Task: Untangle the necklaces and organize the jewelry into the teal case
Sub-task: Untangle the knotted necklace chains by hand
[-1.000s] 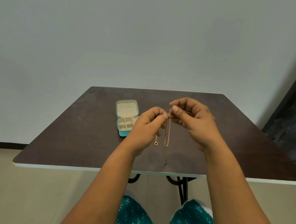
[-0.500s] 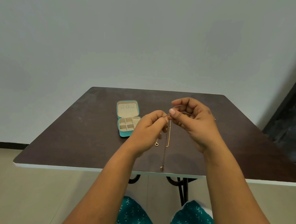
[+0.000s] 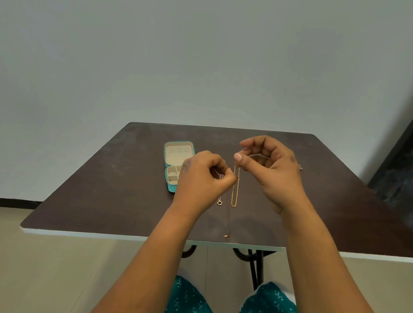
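In the head view, both hands are raised over a dark table [image 3: 103, 187], a little apart from each other. The left hand [image 3: 203, 177] has its fingers curled in, thumb and forefinger pinched on a thin chain [image 3: 219, 195] that hangs down to a small ring at its lower end. The right hand [image 3: 269, 168] sits at about 2 o'clock from the left, its thumb and forefinger pinching the top of a gold chain [image 3: 234, 191], which hangs as a narrow loop between the two hands; the other fingers arch loosely above. A very fine strand seems to run on down from the chains to a small clasp [image 3: 227, 236] near the table's front edge, at 6 o'clock from the hands; whether that clasp lies on the table or dangles just above it cannot be told. The teal case [image 3: 172, 189] lies open on the table at about 10 o'clock from the left hand, lid back, its beige compartments partly hidden behind that hand. Something small shows at the right hand's far edge, too small to tell. Teal patterned cloth [image 3: 188, 303] covers the person's lap below.
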